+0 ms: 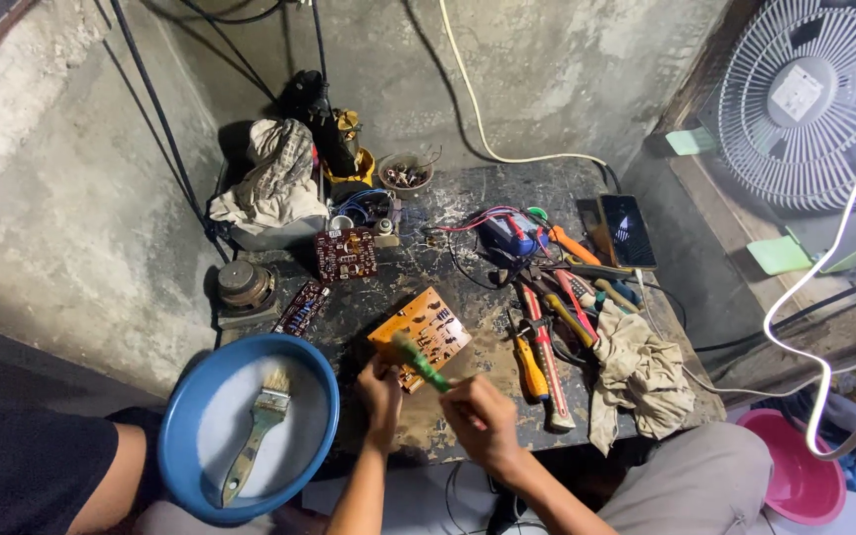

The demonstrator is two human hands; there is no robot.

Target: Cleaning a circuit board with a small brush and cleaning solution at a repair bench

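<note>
An orange circuit board (426, 327) lies tilted at the near middle of a dark, worn table (507, 183). My left hand (380, 388) pinches the board's near corner. My right hand (481, 418) grips a green-handled brush (420, 361), blurred, with its head over the board's near edge. Both forearms come up from the bottom of the view.
A blue basin (186, 416) holding a paintbrush (256, 432) sits at the near left. Two brown circuit boards (345, 254), pliers and screwdrivers (547, 342), a rag (641, 374), a phone (628, 230), a small bowl (405, 171) and a white fan (809, 99) surround the table.
</note>
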